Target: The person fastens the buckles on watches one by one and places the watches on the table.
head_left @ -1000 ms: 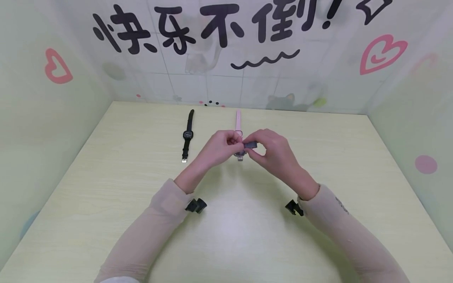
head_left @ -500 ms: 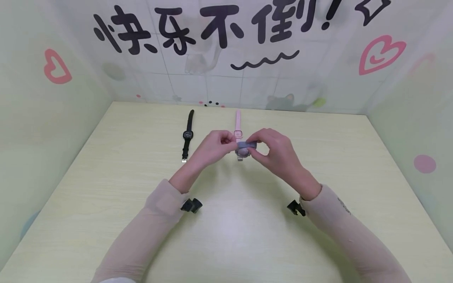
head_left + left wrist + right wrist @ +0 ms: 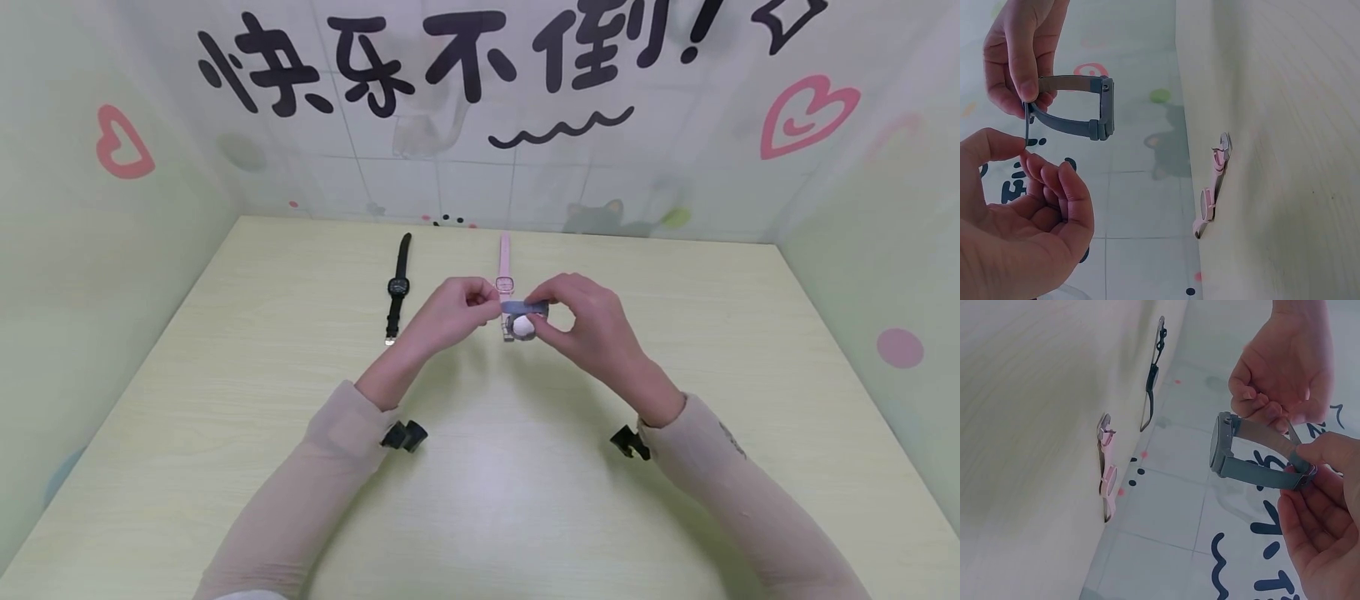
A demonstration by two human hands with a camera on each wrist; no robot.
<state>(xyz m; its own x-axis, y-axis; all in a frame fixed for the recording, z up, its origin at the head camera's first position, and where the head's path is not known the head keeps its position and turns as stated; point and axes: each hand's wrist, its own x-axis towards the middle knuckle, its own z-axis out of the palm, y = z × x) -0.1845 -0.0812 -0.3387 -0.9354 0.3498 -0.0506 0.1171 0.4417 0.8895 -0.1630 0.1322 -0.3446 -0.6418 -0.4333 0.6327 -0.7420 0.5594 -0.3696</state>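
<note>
A watch with a grey-blue strap point(image 3: 1260, 473) is held up off the table, its strap bent into a loop and its case point(image 3: 1107, 109) at the far side. My right hand point(image 3: 592, 325) pinches the strap near the buckle point(image 3: 1305, 477) between thumb and fingers. With thumb and forefinger, my left hand point(image 3: 457, 312) pinches the strap's thin free end point(image 3: 1027, 128), which sticks out beyond the buckle. Below the hands in the head view, the round dial point(image 3: 522, 326) catches white light. Behind it lies a pink watch point(image 3: 505, 267), partly covered by the held one.
A black watch point(image 3: 398, 287) lies stretched out on the pale wooden table point(image 3: 480, 483), left of the pink one. Printed panels point(image 3: 300, 179) enclose the table's back and sides. A small black device point(image 3: 405, 436) is fixed at the left cuff, another point(image 3: 630, 442) at the right.
The left hand has shifted slightly left, and more of the grey-blue strap shows between the hands. The watch's dial has come into view below the strap, now bright with reflected light.
</note>
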